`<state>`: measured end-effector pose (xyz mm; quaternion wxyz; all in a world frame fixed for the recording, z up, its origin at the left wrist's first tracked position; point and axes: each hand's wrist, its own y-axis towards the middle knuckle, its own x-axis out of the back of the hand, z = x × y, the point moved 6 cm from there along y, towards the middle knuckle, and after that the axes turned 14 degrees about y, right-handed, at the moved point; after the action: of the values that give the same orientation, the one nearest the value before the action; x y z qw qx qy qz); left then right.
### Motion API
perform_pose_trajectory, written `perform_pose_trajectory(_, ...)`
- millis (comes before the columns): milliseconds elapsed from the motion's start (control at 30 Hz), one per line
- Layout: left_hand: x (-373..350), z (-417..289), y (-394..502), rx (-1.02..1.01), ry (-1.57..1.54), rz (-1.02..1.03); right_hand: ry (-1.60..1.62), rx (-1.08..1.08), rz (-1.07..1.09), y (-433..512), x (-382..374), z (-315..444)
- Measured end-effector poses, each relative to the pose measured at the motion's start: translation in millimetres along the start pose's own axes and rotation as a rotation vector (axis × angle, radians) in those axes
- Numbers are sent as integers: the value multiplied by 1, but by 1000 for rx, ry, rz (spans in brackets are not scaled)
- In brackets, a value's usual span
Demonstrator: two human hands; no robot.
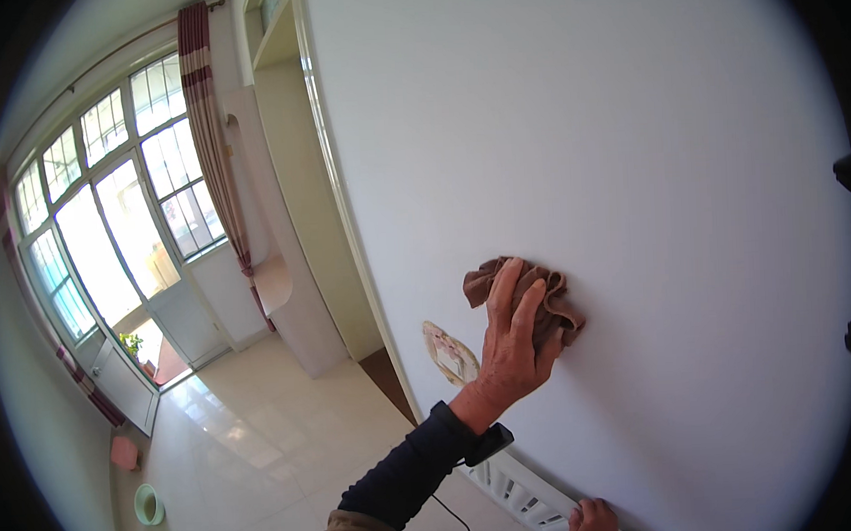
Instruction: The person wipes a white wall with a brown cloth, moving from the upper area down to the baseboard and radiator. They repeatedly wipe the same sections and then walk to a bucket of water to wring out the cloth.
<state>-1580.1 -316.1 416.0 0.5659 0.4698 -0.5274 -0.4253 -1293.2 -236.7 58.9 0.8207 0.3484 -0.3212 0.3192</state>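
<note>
My left hand (508, 354) presses a crumpled brown cloth (563, 309) flat against a white wall (606, 151), its fingers spread over the folds. Just left of that wrist, an oval patch with a rough yellowish edge (432, 336) shows on the wall, partly hidden by the hand. A black device (492, 444) sits at the dark sleeve's cuff. Low at the bottom edge, my right hand (595, 521) rests with bent fingers at the top of a white slatted radiator or its cover (524, 490); the picture cuts off part of this hand.
A doorway (309, 199) opens left of the wall. Beyond the glossy tiled floor (262, 429) are barred windows and an open door (124, 371), with a tied curtain (213, 132). A pale green basin (150, 505) and a pink stool (124, 453) stand at left. A black cable (454, 515) hangs below the sleeve.
</note>
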Motion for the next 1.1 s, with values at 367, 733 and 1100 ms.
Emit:
perform_pose_trajectory(367, 33, 197, 95, 134, 193, -147, -46, 47, -108, 5, -6, -6)
perform_pose_trajectory(733, 52, 405, 104, 561, 192, -192, -120, -101, -17, 5, -2, -3)
perform_pose_trajectory(1100, 62, 401, 172, 570, 137, -374, -179, -183, -32, -3, 0, -9)
